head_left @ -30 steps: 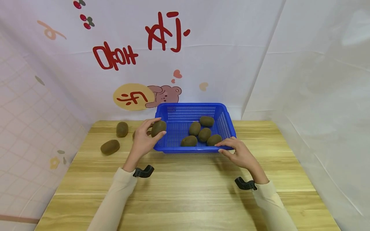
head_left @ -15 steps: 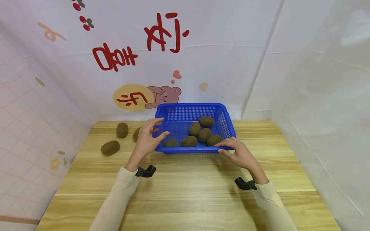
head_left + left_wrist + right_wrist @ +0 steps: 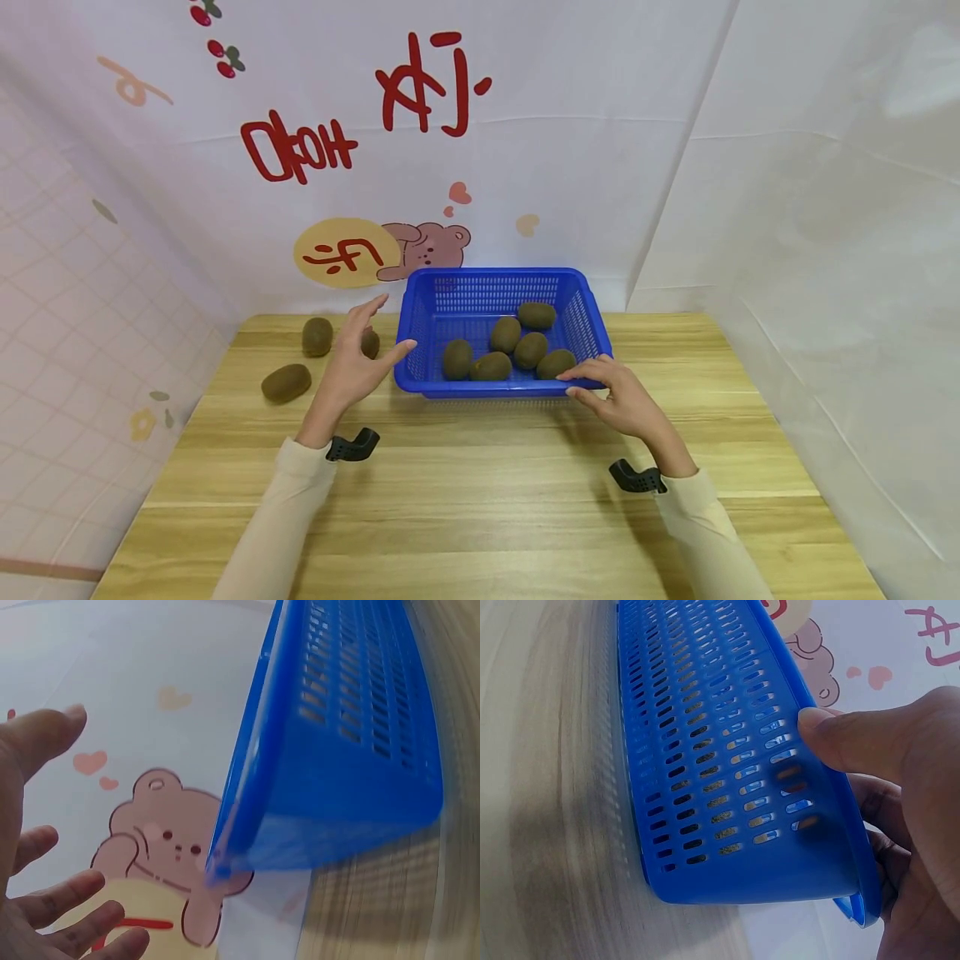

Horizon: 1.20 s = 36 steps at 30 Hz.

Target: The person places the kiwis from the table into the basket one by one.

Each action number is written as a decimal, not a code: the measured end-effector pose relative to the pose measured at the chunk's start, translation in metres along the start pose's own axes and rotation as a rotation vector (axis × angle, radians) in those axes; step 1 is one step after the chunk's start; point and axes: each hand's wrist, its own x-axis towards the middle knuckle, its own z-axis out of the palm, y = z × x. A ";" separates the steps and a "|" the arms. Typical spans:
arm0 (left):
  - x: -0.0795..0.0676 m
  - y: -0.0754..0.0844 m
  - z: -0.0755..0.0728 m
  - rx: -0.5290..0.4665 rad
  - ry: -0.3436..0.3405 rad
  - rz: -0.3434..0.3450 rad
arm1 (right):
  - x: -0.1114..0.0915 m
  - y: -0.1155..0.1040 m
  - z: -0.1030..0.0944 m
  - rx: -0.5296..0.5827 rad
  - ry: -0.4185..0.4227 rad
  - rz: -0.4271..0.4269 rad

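Blue plastic basket, six kiwifruit inside; I see the right hand pinching its rim at four o'clock. Towards nine o'clock, loose fruit lies on the worktop, the left hand wide and unladen by the nearest kiwi. I'd wrap that one round its middle, then lift clear of the rim.

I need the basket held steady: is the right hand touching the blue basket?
Touching. The right wrist view shows the right hand gripping the blue basket by its rim, thumb on the near side, fingers behind it.
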 end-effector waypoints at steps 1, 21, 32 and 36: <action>-0.001 -0.001 -0.002 0.015 0.008 -0.002 | 0.000 0.000 0.000 -0.002 -0.001 -0.001; -0.022 -0.042 -0.035 0.217 0.064 -0.086 | 0.000 0.000 0.000 -0.008 -0.001 -0.007; -0.038 -0.068 -0.050 0.286 0.077 -0.141 | -0.001 0.000 0.001 -0.006 0.005 -0.012; -0.045 -0.078 -0.056 0.313 0.083 -0.155 | 0.000 0.000 0.001 -0.003 0.006 -0.011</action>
